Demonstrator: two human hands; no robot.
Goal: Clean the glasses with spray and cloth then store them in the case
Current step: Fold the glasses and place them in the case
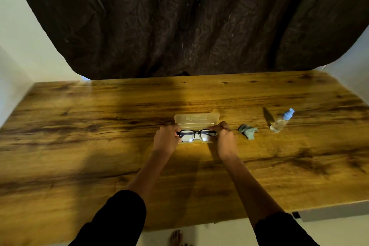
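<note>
Black-framed glasses (196, 135) are held level over the open translucent case (196, 119), whose lid stands up behind them. My left hand (166, 139) grips the frame's left end and my right hand (224, 138) grips its right end. The lower half of the case is mostly hidden under the glasses and my fingers. A crumpled grey-green cloth (248, 131) lies on the table just right of my right hand. Farther right stands a small clear spray bottle (281, 121) with a light blue cap.
The wooden table (99, 126) stretches wide to both sides. A dark curtain (189, 26) hangs behind its far edge. The near edge runs by my sleeves, with a bare foot (176, 237) on the white floor below.
</note>
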